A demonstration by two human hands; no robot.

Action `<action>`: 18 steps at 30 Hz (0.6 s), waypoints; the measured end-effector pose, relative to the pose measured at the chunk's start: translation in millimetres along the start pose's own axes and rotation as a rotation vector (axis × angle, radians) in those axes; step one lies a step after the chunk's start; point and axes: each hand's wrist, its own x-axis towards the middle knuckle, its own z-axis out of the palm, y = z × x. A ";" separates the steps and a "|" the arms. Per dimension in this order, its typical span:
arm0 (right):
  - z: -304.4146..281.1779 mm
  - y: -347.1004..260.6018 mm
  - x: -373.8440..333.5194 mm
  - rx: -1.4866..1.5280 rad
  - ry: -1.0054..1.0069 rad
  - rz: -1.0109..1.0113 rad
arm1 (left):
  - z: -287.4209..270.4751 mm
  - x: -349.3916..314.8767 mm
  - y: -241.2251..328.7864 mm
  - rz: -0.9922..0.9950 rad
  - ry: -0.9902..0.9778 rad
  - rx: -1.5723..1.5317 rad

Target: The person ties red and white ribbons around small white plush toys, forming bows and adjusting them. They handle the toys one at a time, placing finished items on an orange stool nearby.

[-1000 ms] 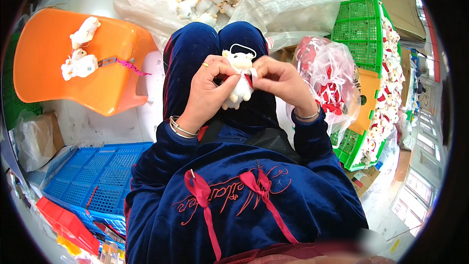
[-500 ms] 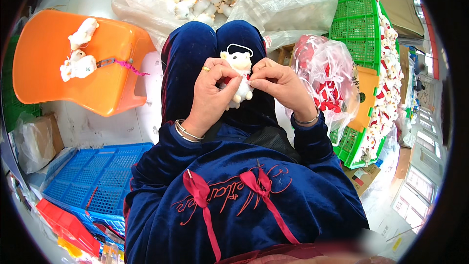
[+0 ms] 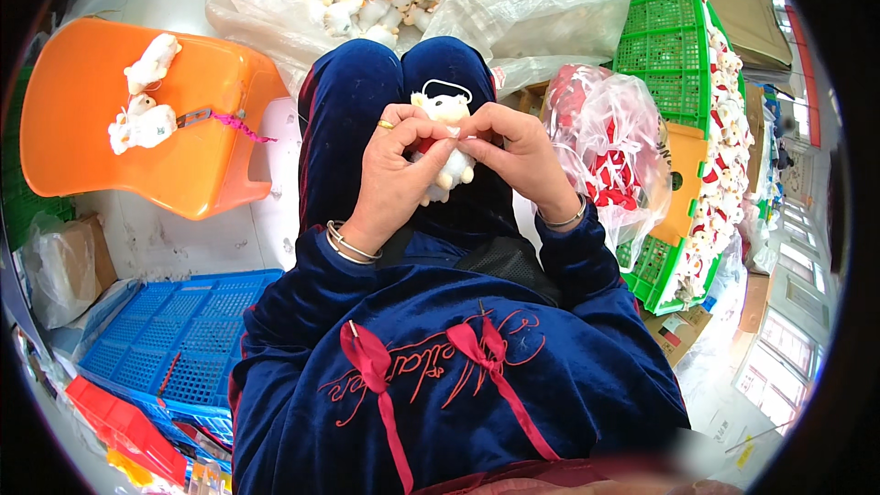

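A small white plush animal (image 3: pixel 449 171) with a white hanging loop on its head stands propped between my thighs, facing up. A bit of red cloth (image 3: pixel 424 145) shows at its neck, mostly covered by my fingers. My left hand (image 3: pixel 396 170) is closed in a pinch at the neck, its thumb and index finger on the red cloth and its white edge. From the other side my right hand (image 3: pixel 521 154) pinches the same neck cloth, its fingertips close against the left ones. What exactly the right fingertips grip is partly hidden.
An orange stool (image 3: pixel 82 119) at left carries two white plush animals (image 3: pixel 147 124) and a small metal tool with a pink cord. Ahead lies a clear plastic bag (image 3: pixel 266 32) full of plush animals. At right are a bag of red cloth pieces (image 3: pixel 612 160) and a green crate (image 3: pixel 662 46).
My right hand has moved slightly left and in over the neck, its fingertips now meeting the left ones. The left hand stays at the red cloth.
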 end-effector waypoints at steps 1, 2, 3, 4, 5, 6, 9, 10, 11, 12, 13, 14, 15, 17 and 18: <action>0.5 -0.7 -1.1 0.094 0.020 0.053 | -0.2 0.2 -0.2 -0.010 -0.002 -0.017; 2.8 -1.4 -3.4 0.192 0.040 0.106 | -0.8 0.5 -0.4 -0.004 -0.001 -0.009; 4.6 -1.6 -4.4 0.289 0.059 0.159 | -1.4 1.1 -0.6 0.002 -0.001 -0.001; 6.6 -1.0 -3.6 0.347 0.086 0.159 | -2.0 1.3 -0.8 0.007 -0.001 0.008; 8.0 -0.6 -2.7 0.403 0.113 0.158 | -1.7 1.0 -2.2 -0.004 0.005 -0.018; 8.7 -0.2 -2.3 0.459 0.141 0.157 | -1.2 0.4 -5.1 -0.016 0.011 -0.043; 9.6 0.4 -4.0 0.464 0.135 0.184 | -1.0 0.0 -6.1 -0.032 0.010 -0.086; 9.5 1.3 -3.8 0.459 0.125 0.168 | -1.2 0.0 -6.0 -0.035 0.007 -0.095; 9.4 2.5 -3.8 0.457 0.117 0.153 | -1.3 -0.2 -6.0 -0.032 0.002 -0.092; 9.5 3.8 -4.0 0.455 0.108 0.138 | -1.5 -0.4 -6.2 -0.029 -0.002 -0.088; 10.5 5.3 -4.2 0.439 0.113 0.118 | -1.7 -0.6 -6.3 -0.026 -0.007 -0.085; 11.7 6.9 -4.3 0.423 0.119 0.097 | -2.9 -0.3 -4.4 -0.006 -0.035 -0.033; 12.5 7.6 -4.2 0.406 0.125 0.076 | -5.0 0.2 -1.0 0.014 -0.064 0.019; 12.0 5.8 -1.7 0.361 0.143 0.056 | -7.0 1.3 1.9 0.048 -0.102 0.081; 11.4 4.1 -0.7 0.338 0.152 0.046 | -7.5 2.7 2.0 0.062 -0.113 0.091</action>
